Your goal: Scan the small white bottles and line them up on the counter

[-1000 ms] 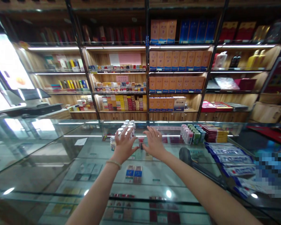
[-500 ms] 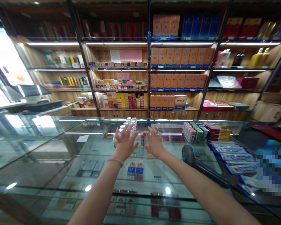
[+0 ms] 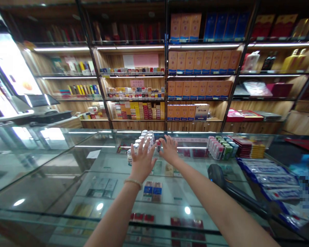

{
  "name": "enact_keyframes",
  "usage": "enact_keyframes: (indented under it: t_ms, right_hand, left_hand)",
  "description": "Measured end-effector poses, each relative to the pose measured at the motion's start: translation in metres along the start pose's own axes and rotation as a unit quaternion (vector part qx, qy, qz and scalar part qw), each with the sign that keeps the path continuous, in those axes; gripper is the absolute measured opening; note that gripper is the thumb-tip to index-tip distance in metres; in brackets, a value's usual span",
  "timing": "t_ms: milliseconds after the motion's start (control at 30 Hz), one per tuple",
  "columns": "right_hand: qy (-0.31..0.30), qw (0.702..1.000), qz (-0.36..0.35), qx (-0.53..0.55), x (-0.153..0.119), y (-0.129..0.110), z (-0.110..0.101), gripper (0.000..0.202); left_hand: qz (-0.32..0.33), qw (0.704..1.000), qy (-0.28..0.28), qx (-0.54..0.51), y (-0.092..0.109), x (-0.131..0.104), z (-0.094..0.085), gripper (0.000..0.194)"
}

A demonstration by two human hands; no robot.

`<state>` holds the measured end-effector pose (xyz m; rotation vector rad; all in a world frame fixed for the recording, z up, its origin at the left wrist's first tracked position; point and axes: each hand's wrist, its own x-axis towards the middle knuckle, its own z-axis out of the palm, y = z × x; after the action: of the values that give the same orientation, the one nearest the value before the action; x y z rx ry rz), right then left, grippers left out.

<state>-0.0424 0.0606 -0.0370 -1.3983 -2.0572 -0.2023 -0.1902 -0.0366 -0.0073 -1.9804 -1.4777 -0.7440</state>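
Observation:
A small bottle with a pinkish-red cap (image 3: 158,145) stands at the far side of the glass counter. My right hand (image 3: 169,151) has its fingers curled at that bottle's right side, the fingertips against its cap. My left hand (image 3: 143,160) is just to the left, fingers spread and nothing held. Behind and beside my left fingers is a cluster of white-capped bottles (image 3: 144,133), partly hidden by the hand. One white-capped bottle (image 3: 129,157) shows at the front left of the cluster.
On the right lie a black barcode scanner (image 3: 217,175), pink- and green-capped bottles (image 3: 216,149), stacked red and yellow packs (image 3: 247,146) and blue-white packets (image 3: 270,175). A paper slip (image 3: 93,154) lies left on the glass counter (image 3: 108,137). Stocked shelves (image 3: 134,120) line the back.
The pink-capped bottle and my right hand have moved slightly farther away across the counter. My left hand stays spread near the white-capped bottles. The whole view has shifted a little.

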Motion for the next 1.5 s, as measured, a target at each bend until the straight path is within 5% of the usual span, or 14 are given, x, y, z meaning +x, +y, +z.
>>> enact_keyframes:
  t_ms: [200,900,1233,1500]
  right_hand:
    - [0.01,1.0,0.01,-0.006,0.023,0.005,0.018,0.059]
    - [0.06,0.997,0.006,-0.045,0.058,0.013,0.055,0.064]
    - [0.058,0.997,0.03,-0.042,0.056,0.011,0.051,0.07]
    - [0.034,0.998,0.016,-0.045,0.038,0.011,0.03,0.074]
  left_hand:
    - [-0.053,0.998,0.028,-0.002,0.002,0.002,0.001,0.055]
    - [-0.062,0.997,0.044,-0.017,-0.001,0.003,0.015,0.054]
    - [-0.081,0.997,0.005,-0.012,0.001,0.003,0.012,0.05]
    - [-0.071,0.997,0.038,-0.007,0.001,0.002,0.014,0.053]
